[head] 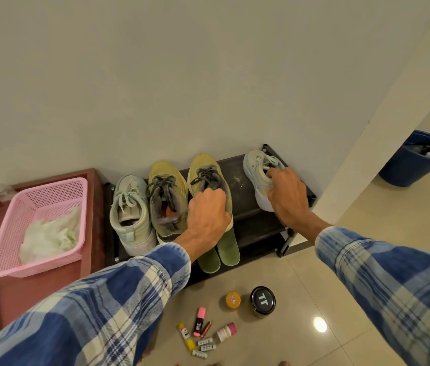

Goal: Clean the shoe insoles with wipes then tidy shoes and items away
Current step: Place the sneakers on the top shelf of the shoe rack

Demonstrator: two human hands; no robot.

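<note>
left hand [207,215] curled over yellow shoe [206,173], its heel hidden, on black rack [248,199]; right hand [286,194] grips collar of pale mint shoe [255,167] at rack's right end, fingertips hidden inside; green insoles [220,250] jut out below left wrist, upper ends hidden; wipes [50,233] crumpled in pink basket [5,247]

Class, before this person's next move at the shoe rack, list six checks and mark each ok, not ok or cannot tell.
1. Right hand grips the right-end mint shoe: ok.
2. Left hand grips the yellow shoe: ok.
3. Green insoles inside shoes: not ok, they stand outside, below the left hand.
4. Mint pair side by side: not ok, the other mint shoe sits at the left end of the rack.
5. Small items off the floor: not ok.
6. Insoles clean: cannot tell.
</note>
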